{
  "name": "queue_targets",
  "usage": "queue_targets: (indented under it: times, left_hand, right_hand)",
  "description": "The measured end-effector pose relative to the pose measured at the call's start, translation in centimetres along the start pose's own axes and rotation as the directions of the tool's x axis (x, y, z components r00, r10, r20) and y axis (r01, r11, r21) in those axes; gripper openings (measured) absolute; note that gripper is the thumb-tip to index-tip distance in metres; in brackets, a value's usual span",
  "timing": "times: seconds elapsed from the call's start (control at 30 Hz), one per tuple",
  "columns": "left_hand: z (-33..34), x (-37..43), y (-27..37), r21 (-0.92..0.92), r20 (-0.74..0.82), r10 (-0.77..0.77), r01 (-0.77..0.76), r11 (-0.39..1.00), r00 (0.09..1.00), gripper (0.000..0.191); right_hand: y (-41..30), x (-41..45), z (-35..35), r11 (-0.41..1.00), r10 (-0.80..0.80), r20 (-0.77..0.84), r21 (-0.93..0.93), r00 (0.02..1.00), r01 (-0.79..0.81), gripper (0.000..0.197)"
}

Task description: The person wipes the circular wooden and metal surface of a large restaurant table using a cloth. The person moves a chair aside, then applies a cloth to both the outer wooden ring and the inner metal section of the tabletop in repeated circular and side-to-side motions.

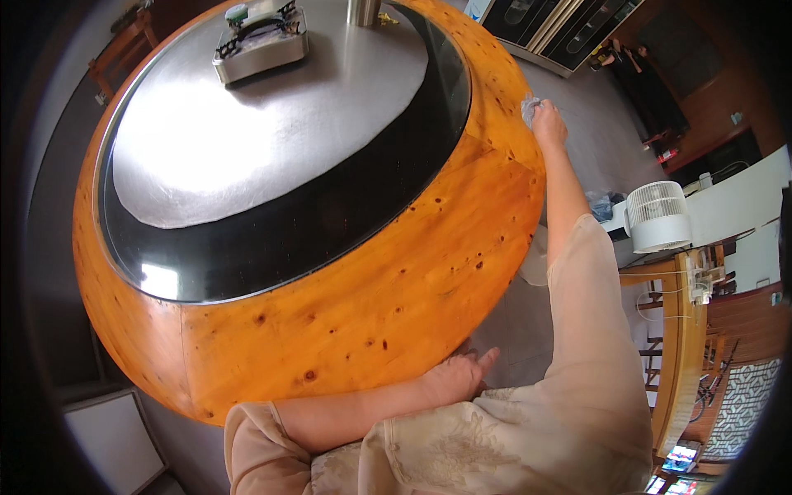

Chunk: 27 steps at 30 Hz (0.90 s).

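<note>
My right hand (549, 127) reaches out to the far right rim of a round, knotty-wood table (371, 334). Pinched in its fingers is a crumpled grey cloth (529, 111), which touches the wood at the rim. Close to my body, my left hand (456, 374) rests by the table's near edge. Its fingers are partly bent and apart, with no object visible in them; some fingertips are hidden. A round black glass panel (346, 247) sits in the tabletop, with a shiny metal sheet (334, 124) over much of it.
On the metal sheet stand a rectangular metal tin (266, 59) holding black ornate pieces and a green-topped jar (236, 13), plus a metal cylinder (363, 11). A white fan (659, 216) stands at right. Glass-door cabinets (557, 28) and a wooden chair (127, 49) are farther off.
</note>
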<state>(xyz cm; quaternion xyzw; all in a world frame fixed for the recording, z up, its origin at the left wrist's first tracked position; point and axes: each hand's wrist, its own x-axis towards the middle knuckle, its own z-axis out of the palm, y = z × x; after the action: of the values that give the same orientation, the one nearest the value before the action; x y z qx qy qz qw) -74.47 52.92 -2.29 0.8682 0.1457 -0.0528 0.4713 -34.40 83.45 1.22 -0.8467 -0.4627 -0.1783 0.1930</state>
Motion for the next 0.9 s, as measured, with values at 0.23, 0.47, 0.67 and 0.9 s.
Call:
queue_targets:
  times: [0.23, 0.47, 0.67, 0.9]
  left_hand:
    - [-1.3, -0.1, 0.8, 0.015, 0.077, 0.005, -0.007, 1.000, 0.997, 0.069]
    - [-1.6, 0.0, 0.8, 0.179, 0.119, 0.011, -0.032, 0.983, 0.993, 0.071]
    - [-1.6, 0.1, 1.3, 0.216, 0.109, 0.020, -0.043, 0.976, 0.994, 0.069]
    - [-1.8, 0.0, 1.2, 0.285, 0.128, 0.001, -0.037, 0.958, 0.992, 0.068]
  right_hand:
    - [2.9, -1.0, -0.6, 0.999, 0.017, 0.130, -0.032, 0.991, -0.013, 0.031]
    - [4.8, -8.0, -2.4, 0.963, -0.002, 0.058, 0.268, 0.998, -0.014, 0.030]
    - [5.1, -17.1, -6.6, 0.864, 0.042, 0.031, 0.502, 0.999, -0.052, 0.031]
    - [2.2, -20.7, -11.8, 0.888, -0.104, 0.163, 0.460, 0.981, 0.017, 0.027]
